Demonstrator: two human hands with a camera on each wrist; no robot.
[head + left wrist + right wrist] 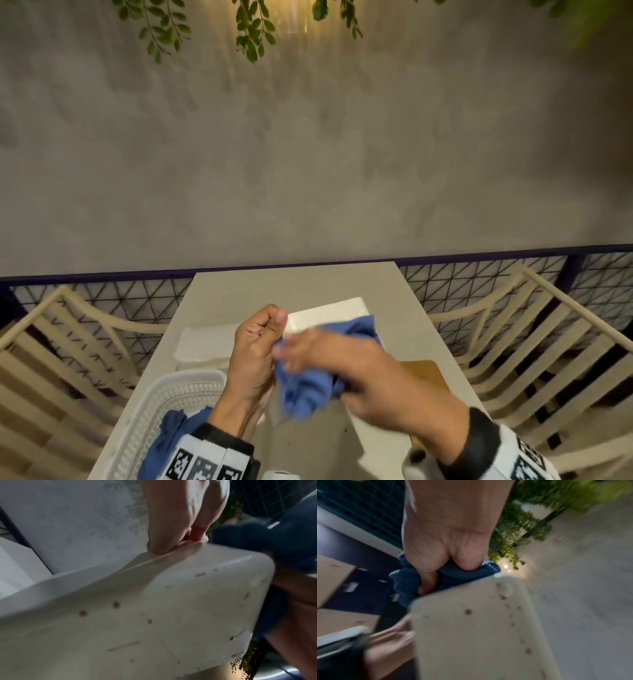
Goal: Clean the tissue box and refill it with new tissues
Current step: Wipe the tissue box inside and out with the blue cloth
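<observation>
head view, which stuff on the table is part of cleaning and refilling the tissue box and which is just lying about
In use:
tissue box, held up by the left hand
blue cloth, gripped in the right hand
stack of tissues

Lying about:
white basket with a second blue cloth
brown board
chairs

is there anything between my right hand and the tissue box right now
Yes, the blue cloth. The right hand grips it bunched against the box, so fingers meet cloth, not plastic. The left hand pinches the box's rim directly.
</observation>
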